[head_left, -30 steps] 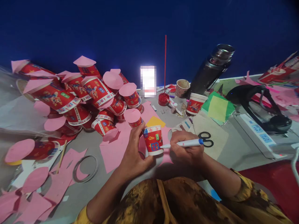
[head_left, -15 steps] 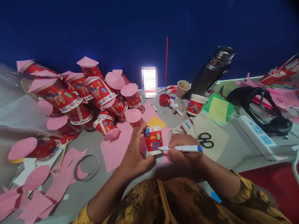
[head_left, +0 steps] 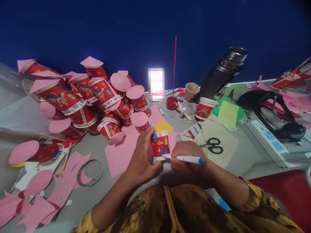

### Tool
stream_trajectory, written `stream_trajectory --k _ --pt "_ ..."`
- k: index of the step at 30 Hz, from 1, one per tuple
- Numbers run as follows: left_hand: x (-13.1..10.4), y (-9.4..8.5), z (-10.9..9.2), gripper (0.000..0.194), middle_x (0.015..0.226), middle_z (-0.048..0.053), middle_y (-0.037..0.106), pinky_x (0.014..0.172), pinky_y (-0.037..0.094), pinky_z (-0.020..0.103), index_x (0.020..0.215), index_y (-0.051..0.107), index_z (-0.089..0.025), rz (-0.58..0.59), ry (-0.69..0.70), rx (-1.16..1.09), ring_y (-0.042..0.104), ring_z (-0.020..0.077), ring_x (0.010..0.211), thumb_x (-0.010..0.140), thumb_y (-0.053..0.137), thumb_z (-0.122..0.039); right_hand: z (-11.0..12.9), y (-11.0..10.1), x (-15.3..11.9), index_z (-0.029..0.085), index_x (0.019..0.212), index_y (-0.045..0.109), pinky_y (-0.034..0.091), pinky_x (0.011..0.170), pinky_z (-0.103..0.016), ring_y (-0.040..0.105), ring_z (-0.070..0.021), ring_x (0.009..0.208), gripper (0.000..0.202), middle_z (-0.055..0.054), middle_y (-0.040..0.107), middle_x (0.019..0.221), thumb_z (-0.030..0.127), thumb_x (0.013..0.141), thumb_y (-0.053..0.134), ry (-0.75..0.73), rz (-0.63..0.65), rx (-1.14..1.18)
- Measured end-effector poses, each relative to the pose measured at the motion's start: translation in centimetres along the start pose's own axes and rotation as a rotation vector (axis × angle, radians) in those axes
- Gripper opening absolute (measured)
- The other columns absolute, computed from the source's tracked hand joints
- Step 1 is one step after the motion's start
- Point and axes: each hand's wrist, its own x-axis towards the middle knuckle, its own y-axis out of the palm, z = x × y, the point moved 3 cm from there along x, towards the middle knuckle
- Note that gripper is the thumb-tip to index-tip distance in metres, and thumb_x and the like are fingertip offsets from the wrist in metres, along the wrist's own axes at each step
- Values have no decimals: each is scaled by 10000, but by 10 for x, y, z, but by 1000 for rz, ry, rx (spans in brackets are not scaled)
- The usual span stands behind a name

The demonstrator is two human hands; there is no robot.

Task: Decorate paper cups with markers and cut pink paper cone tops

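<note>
My left hand (head_left: 143, 157) is wrapped round the left side of a red paper cup (head_left: 160, 142) with a white rim and printed figures. Blue marker lines like a window show low on the cup's front. My right hand (head_left: 188, 157) grips a white marker pen (head_left: 186, 158) with a blue end. The marker's tip points left and meets the cup near its lower edge, just by the blue drawing. Beneath and behind the cup lies pink paper (head_left: 120, 152), with a yellow paper piece (head_left: 163, 126) on it.
Red cups topped with pink paper (head_left: 58, 98) are piled at the left. A tape roll (head_left: 80, 174) lies among pink scraps. Black-handled scissors (head_left: 214, 145), stacked cups (head_left: 204, 110), a black flask (head_left: 218, 74) and a power strip (head_left: 267, 142) stand or lie to the right.
My right hand and the marker have shifted left along the cup's lower edge. More of the scissors shows. The cup stays in my left hand, almost unmoved.
</note>
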Motion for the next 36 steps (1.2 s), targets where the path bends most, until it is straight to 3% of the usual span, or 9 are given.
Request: stream_trajectory --k 16,23,26,31,36 --pt "-1 2 3 1057 1668 163 431 1282 395 627 1673 283 -263 10 -46 -90 459 387 1539 720 700 -78 2 -6 2 244 879 606 448 600 -279 637 -146 580 114 20 708 673 175 970 609 0 -96 -4" --pt "-1 1 5 1055 1668 164 421 1285 379 645 1672 295 -269 0 -82 -137 451 392 1544 719 709 -86 -1 -13 5 239 715 600 414 548 -282 587 -142 511 221 11 670 603 131 908 585 114 -65 -45" --pt "-1 0 4 1060 1671 166 419 1282 380 649 1670 296 -267 6 -80 -132 454 393 1542 712 708 -76 0 -16 6 235 746 620 410 542 -275 576 -142 508 197 9 669 605 129 909 585 90 -116 -18" --pt "-1 1 3 1047 1658 177 427 1272 391 650 1663 298 -258 18 -78 -126 457 398 1537 715 706 -80 1 -14 6 233 690 616 433 573 -273 586 -133 521 243 13 668 601 147 917 597 145 -29 -48" --pt "-2 0 3 1017 1643 184 435 1263 404 650 1662 291 -250 8 -75 -110 468 399 1529 743 699 -96 0 -10 4 233 744 636 439 575 -278 602 -134 534 233 13 681 613 169 963 590 99 -58 -41"
